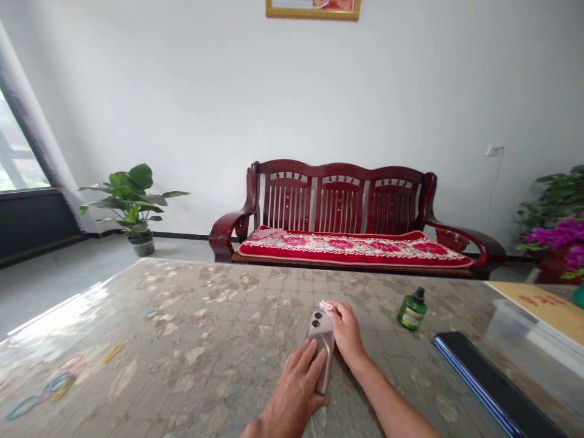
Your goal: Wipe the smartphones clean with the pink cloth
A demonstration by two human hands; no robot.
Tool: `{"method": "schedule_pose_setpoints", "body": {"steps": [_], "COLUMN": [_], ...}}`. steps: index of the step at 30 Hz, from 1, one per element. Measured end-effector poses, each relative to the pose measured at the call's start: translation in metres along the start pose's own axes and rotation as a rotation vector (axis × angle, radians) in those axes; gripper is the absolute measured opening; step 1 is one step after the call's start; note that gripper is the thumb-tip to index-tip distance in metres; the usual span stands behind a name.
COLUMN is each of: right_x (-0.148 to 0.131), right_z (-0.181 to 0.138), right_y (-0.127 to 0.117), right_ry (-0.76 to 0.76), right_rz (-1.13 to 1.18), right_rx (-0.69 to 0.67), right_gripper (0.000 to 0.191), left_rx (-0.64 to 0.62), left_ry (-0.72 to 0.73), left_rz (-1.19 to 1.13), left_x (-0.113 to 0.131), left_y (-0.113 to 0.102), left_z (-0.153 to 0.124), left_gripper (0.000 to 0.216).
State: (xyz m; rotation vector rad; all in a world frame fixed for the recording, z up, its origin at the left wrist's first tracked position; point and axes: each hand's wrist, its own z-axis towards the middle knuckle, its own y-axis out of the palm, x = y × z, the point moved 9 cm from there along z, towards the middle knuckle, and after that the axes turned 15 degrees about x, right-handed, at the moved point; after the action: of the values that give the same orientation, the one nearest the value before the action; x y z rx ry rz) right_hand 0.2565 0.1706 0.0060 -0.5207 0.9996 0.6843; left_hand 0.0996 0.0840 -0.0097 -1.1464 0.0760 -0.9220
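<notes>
A smartphone (325, 342) in pale metallic colour lies back-up on the patterned tablecloth (219, 365), its camera lenses at the far end. My left hand (296, 377) grips its near part, fingers across the back and thumb by the lower edge. At the phone's far right corner, my right hand (347, 328) is closed in a pinch on a small pale pink cloth (326, 306). Most of that cloth is hidden in the fingers. A green bottle (412, 310) with a black cap stands upright to the right of my right hand.
A dark phone-like device (488, 377) lies at the right. Beyond it are a clear plastic box (520, 328) and a tan sheet (538, 301). Coloured hair ties (59, 383) lie on the left. Behind the table stand a wooden bench (340, 204) and a potted plant (137, 201).
</notes>
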Motion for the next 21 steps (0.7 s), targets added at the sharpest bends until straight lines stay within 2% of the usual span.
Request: {"method": "schedule_pose_setpoints", "body": {"steps": [9,16,21], "right_x": [-0.002,-0.005,-0.011], "right_z": [0.007,0.006,0.003], "right_y": [0.025,0.030,0.035], "right_ry": [-0.019,-0.049,-0.076], "right_rz": [0.014,0.005,-0.006], "right_rx": [-0.057,-0.107,-0.154], "right_gripper": [0.029,0.030,0.027], "left_rx": [-0.032,-0.079,-0.055], "left_ry": [0.022,-0.017,-0.012], "left_rz": [-0.032,-0.011,-0.032], "left_x": [0.004,0.009,0.011], "left_y": [0.001,-0.006,-0.009], "left_z": [0.002,0.006,0.008], "left_gripper": [0.072,0.067,0.063]}}
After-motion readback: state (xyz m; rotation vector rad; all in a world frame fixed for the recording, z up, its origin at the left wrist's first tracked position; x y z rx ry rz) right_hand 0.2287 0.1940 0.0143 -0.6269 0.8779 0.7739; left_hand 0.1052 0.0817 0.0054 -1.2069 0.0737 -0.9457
